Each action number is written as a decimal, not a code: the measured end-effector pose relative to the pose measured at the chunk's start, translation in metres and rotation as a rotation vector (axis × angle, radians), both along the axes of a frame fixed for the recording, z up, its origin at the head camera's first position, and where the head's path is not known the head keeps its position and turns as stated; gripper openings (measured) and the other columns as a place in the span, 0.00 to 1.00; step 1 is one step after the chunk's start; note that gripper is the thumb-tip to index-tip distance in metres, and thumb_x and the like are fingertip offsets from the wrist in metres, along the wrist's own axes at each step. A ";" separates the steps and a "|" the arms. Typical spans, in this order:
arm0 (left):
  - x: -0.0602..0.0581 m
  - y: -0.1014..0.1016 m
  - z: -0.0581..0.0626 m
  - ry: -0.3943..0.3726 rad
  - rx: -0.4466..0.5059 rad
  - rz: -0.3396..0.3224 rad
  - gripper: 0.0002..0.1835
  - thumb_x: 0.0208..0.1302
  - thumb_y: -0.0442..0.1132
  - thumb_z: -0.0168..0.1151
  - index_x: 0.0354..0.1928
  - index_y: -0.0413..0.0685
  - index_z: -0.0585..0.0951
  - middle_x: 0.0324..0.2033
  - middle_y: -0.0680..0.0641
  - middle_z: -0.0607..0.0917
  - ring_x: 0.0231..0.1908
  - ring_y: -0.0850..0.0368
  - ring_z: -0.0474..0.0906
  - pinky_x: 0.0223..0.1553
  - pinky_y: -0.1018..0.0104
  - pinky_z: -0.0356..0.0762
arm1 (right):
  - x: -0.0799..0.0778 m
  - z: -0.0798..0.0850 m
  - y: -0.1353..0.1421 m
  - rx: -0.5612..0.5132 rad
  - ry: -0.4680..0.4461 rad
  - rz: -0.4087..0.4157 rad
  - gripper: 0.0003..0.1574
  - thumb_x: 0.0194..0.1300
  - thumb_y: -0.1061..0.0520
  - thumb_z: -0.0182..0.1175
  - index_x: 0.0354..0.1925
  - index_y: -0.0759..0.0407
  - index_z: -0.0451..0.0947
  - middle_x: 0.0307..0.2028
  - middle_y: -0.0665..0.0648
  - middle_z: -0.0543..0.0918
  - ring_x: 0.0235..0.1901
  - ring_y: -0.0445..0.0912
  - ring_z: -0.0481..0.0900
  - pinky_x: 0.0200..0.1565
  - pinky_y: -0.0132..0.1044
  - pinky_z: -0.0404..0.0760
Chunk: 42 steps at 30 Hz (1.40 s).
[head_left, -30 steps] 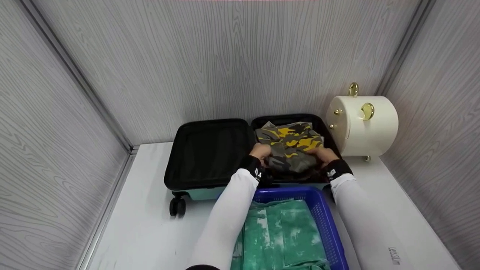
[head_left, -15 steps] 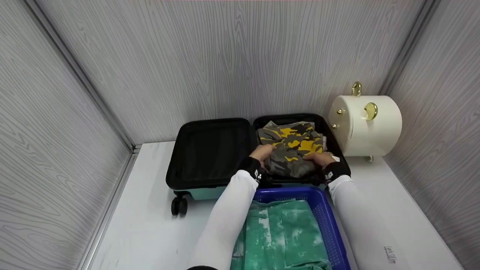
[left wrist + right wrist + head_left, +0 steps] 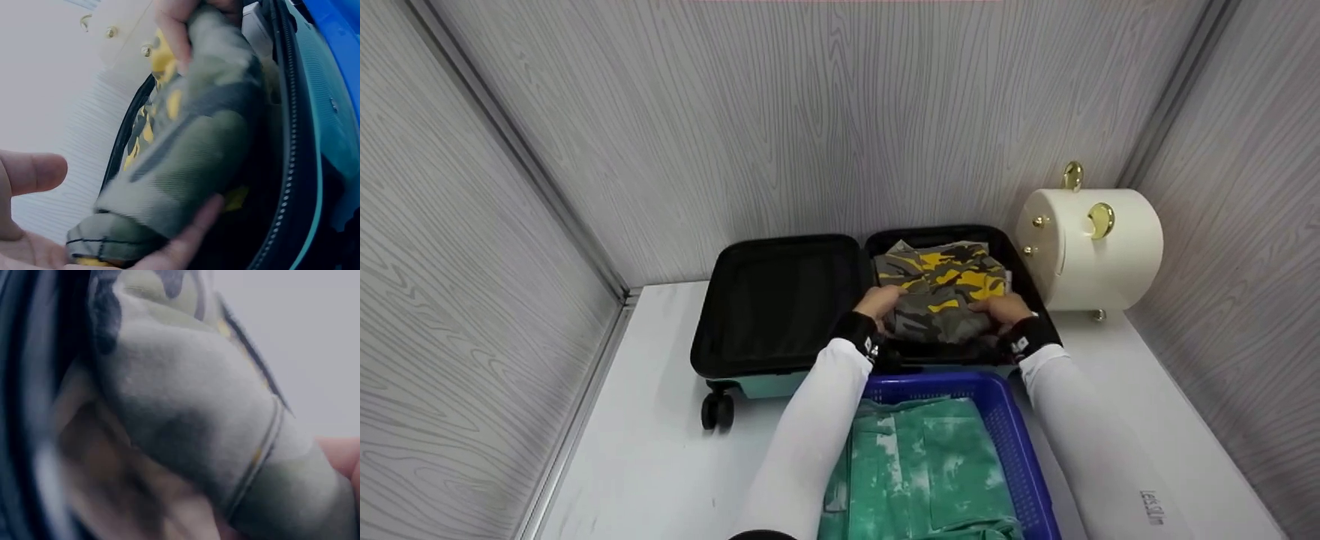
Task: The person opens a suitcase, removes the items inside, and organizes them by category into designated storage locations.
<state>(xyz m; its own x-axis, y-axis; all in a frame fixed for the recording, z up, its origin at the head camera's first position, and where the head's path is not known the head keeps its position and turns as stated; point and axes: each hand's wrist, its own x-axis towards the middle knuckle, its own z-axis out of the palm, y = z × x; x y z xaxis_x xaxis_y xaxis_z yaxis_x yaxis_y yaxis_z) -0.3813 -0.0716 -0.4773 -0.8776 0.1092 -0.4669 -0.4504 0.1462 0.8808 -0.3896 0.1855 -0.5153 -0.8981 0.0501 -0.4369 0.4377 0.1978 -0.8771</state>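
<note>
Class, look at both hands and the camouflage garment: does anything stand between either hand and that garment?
Nothing visible does. The left hand and right hand both touch the camouflage garment directly, at the open suitcase's right half. The blue basket sits nearer the person, outside that contact.

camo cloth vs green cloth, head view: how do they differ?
Look: camo cloth is grey, black and yellow; green cloth has whitish patches.
Place: camo cloth is in the open suitcase; green cloth lies in the blue basket.
Contact: left hand touches and right hand grips camo cloth; neither is on green cloth.
Shared: both patterned fabric.
</note>
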 end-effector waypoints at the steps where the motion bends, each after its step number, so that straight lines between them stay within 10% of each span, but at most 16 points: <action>1: 0.000 -0.002 0.002 -0.003 0.019 0.029 0.35 0.81 0.42 0.54 0.83 0.35 0.61 0.82 0.37 0.64 0.77 0.42 0.66 0.77 0.40 0.69 | 0.001 0.008 -0.002 -0.109 -0.007 -0.027 0.15 0.71 0.60 0.70 0.49 0.64 0.76 0.39 0.51 0.83 0.35 0.40 0.84 0.38 0.30 0.86; 7: -0.005 -0.012 0.003 -0.079 0.199 0.132 0.33 0.79 0.43 0.56 0.79 0.36 0.63 0.75 0.36 0.69 0.71 0.37 0.74 0.69 0.36 0.78 | 0.004 0.052 -0.006 -0.534 -0.023 -0.050 0.05 0.77 0.67 0.61 0.47 0.66 0.73 0.31 0.53 0.89 0.31 0.45 0.90 0.37 0.35 0.90; 13: -0.010 -0.015 -0.005 -0.106 0.179 0.027 0.30 0.85 0.47 0.48 0.79 0.37 0.69 0.78 0.38 0.70 0.75 0.43 0.71 0.74 0.47 0.75 | 0.004 0.068 -0.010 -0.680 0.067 -0.001 0.05 0.80 0.68 0.59 0.51 0.65 0.73 0.36 0.55 0.91 0.36 0.47 0.92 0.42 0.38 0.92; 18: -0.007 -0.011 -0.011 -0.119 0.283 -0.078 0.24 0.86 0.48 0.47 0.67 0.40 0.80 0.61 0.44 0.84 0.54 0.53 0.82 0.68 0.57 0.78 | 0.001 0.073 -0.015 -0.776 0.181 0.049 0.07 0.82 0.68 0.54 0.52 0.63 0.76 0.41 0.55 0.90 0.40 0.48 0.92 0.45 0.40 0.92; 23: 0.002 -0.009 -0.008 -0.163 0.488 -0.201 0.30 0.87 0.60 0.41 0.69 0.47 0.80 0.55 0.46 0.87 0.51 0.49 0.85 0.74 0.37 0.73 | 0.005 0.083 -0.014 -0.806 0.301 0.094 0.11 0.82 0.67 0.53 0.47 0.63 0.83 0.40 0.57 0.92 0.38 0.48 0.93 0.42 0.39 0.92; 32: 0.013 -0.004 0.001 0.035 0.704 -0.166 0.38 0.85 0.67 0.41 0.84 0.53 0.64 0.73 0.48 0.78 0.59 0.58 0.81 0.64 0.65 0.80 | 0.027 0.101 0.000 -0.907 0.491 0.312 0.15 0.81 0.67 0.50 0.56 0.58 0.80 0.45 0.55 0.90 0.43 0.48 0.93 0.48 0.38 0.91; 42: 0.013 -0.025 0.020 0.143 0.688 -0.091 0.11 0.83 0.43 0.60 0.44 0.47 0.88 0.37 0.49 0.93 0.36 0.57 0.91 0.40 0.65 0.89 | 0.042 0.091 0.037 -0.754 0.479 0.469 0.26 0.74 0.76 0.49 0.57 0.55 0.82 0.51 0.51 0.89 0.49 0.44 0.90 0.54 0.37 0.89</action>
<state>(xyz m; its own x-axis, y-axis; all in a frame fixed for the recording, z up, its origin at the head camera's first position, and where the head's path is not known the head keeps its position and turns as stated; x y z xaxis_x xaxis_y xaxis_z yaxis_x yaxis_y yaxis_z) -0.3687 -0.0970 -0.4572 -0.8986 0.4134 -0.1469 -0.3359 -0.4330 0.8364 -0.3475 0.2225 -0.4246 -0.8456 -0.4937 0.2031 0.0266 -0.4191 -0.9076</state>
